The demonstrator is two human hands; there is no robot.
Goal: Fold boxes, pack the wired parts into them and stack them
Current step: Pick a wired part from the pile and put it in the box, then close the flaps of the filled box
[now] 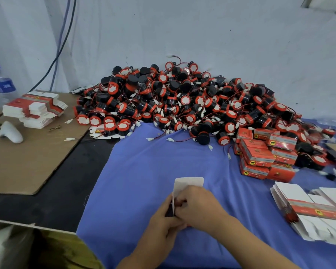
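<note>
I have one box (pixel 188 183) at the near middle of the blue cloth (pixel 144 171), white flap standing up. The left hand (pixel 163 223) grips its side and the right hand (pixel 199 207) curls over its front. The heap of wired parts (pixel 182 100) lies behind, with packed boxes (pixel 260 155) stacked at its right.

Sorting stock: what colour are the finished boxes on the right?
The boxes are red-orange; best seen in the head view.

Soft even light, blurred warped edges
</note>
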